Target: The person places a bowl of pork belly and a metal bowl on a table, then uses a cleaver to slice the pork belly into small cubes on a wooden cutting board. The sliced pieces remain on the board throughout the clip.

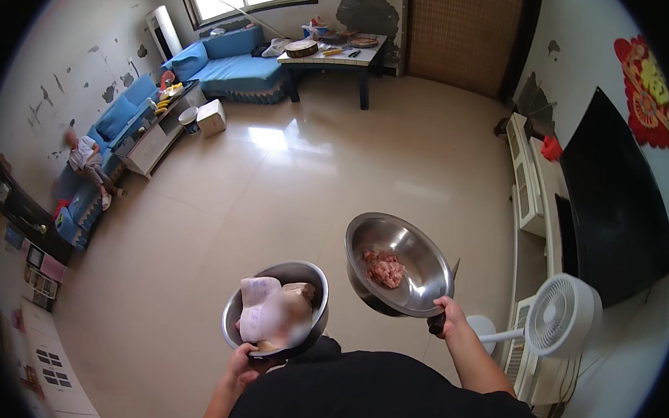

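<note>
My left hand (244, 366) is closed on the near rim of a steel bowl (324, 285), held at the left of my body. Pale slabs of raw meat (258, 300) with skin on them fill this bowl; part of them is blurred. On the other side, my right hand (453, 316) grips the right rim of a wider steel bowl (426, 280), which tilts toward me. A small heap of minced meat (384, 269) lies in it. The same hand also holds a knife (436, 324): its dark handle shows below the fingers, its blade tip above the rim.
A white fan (565, 315) stands close by my right arm, before a TV cabinet (531, 190) and a large TV (614, 203). A person (86, 159) sits on the blue sofa at the left. Farther off are a low cabinet (150, 152), a bucket (189, 120) and a table (332, 59).
</note>
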Demonstrator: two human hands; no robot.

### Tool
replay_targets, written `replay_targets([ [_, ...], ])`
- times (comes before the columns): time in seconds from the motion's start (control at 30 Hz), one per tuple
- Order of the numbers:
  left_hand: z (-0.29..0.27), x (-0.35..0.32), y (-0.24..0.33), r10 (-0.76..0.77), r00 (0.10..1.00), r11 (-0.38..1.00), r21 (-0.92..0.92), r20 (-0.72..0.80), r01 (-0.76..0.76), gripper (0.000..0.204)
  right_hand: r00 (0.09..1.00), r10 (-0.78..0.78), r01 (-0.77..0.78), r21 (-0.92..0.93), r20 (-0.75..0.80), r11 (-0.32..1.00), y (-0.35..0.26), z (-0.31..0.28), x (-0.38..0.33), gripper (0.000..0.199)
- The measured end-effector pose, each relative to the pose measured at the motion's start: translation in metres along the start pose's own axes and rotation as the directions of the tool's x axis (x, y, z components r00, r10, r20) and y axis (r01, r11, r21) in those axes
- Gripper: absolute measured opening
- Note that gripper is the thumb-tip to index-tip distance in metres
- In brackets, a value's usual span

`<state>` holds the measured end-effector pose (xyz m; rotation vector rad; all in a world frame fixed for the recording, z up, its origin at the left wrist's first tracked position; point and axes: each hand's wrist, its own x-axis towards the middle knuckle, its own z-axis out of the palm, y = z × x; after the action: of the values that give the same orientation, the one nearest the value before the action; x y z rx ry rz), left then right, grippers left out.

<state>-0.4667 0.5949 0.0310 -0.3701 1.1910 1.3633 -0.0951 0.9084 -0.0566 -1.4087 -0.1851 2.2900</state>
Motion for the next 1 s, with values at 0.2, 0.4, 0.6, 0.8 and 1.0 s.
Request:
replay_targets([
  [0.2, 0.029, 0.134, 0.126, 0.062, 0.993, 0.958, 0.285, -0.098, -0.032, 0.027, 0.995, -0.047, 0.051, 0.046, -0.092, 0.998, -0.086, 0.113, 0.101, 0.017],
  [0.4, 0.103, 0.219, 0.263, -0.132, 0.991, 0.984, 0.124, 0.004, 0.13, 0.039, 0.974, -0.06, 0.084, 0.104, -0.217, 0.991, -0.146, 0.197, 0.147, 0.015],
  [0.6, 0.144, 0.319, 0.385, -0.111, 0.986, 0.994, 0.01, 0.124, 0.111, 0.057, 0.971, -0.115, 0.153, 0.173, -0.211, 0.973, -0.199, 0.261, 0.235, 0.013],
  [0.8, 0.21, 0.395, 0.508, -0.055, 0.998, 0.995, 0.089, 0.018, 0.053, 0.058, 0.988, -0.074, 0.095, 0.146, -0.137, 0.985, -0.277, 0.353, 0.357, 0.014],
  [1.0, 0.254, 0.47, 0.621, -0.085, 0.994, 0.989, -0.115, 0.075, 0.094, 0.055, 0.981, -0.065, 0.082, 0.087, -0.184, 0.993, -0.392, 0.499, 0.451, 0.016],
])
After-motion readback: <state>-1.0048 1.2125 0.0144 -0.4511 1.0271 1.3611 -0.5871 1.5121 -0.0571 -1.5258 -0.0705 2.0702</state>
